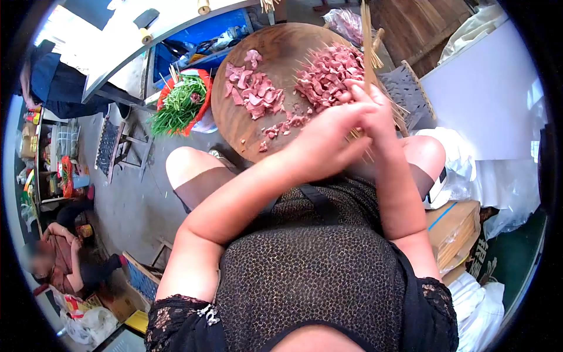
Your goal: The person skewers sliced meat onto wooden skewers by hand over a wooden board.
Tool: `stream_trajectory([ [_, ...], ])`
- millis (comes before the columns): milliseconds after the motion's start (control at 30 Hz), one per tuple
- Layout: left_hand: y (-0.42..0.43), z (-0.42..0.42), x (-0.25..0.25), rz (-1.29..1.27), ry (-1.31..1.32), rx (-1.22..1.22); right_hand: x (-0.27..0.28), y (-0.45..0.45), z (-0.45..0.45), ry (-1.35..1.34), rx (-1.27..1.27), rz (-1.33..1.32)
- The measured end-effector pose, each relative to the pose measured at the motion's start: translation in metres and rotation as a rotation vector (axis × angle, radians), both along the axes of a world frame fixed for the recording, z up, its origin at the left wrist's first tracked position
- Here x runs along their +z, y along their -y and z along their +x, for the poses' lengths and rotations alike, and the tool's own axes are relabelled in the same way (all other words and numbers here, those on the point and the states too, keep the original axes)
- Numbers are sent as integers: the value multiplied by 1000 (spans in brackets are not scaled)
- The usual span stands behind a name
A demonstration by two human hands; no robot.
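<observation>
Both my hands are together over the right front edge of a round wooden table (234,126). My right hand (372,105) is closed around a bundle of thin wooden skewers (368,41) that stands up from it. My left hand (340,138) crosses against it at the wrist, its fingers blurred by motion. Just beyond my hands lies a heap of skewered meat pieces (331,73). Loose meat slices (255,94) are spread on the table's left half, with small scraps (287,124) nearer to me.
Green vegetables (179,105) fill a red bag left of the table. A blue crate (202,44) stands behind it. Two low stools, a woven one (407,91) and a folding one (123,146), flank the table. A seated person (64,258) is at the far left.
</observation>
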State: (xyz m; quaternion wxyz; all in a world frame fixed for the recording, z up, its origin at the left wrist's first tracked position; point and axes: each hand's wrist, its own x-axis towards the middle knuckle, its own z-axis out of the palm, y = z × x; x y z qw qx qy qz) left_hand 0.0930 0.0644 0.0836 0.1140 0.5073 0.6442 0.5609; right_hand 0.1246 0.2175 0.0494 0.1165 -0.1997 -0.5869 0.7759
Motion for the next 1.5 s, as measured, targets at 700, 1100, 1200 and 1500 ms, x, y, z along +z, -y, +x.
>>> stream_trajectory([
  [700, -17, 43, -16, 75, -417, 86, -19, 7, -33, -101, -192, -120],
  [1100, 69, -137, -91, -517, -113, 599, -36, 59, 46, 92, 187, -195],
  [1200, 73, -149, -110, -562, -90, 641, -54, 78, 59, 289, 231, -250],
  [1500, 68, -152, -104, -942, -247, 552, -47, 69, 29, 290, 157, -212],
])
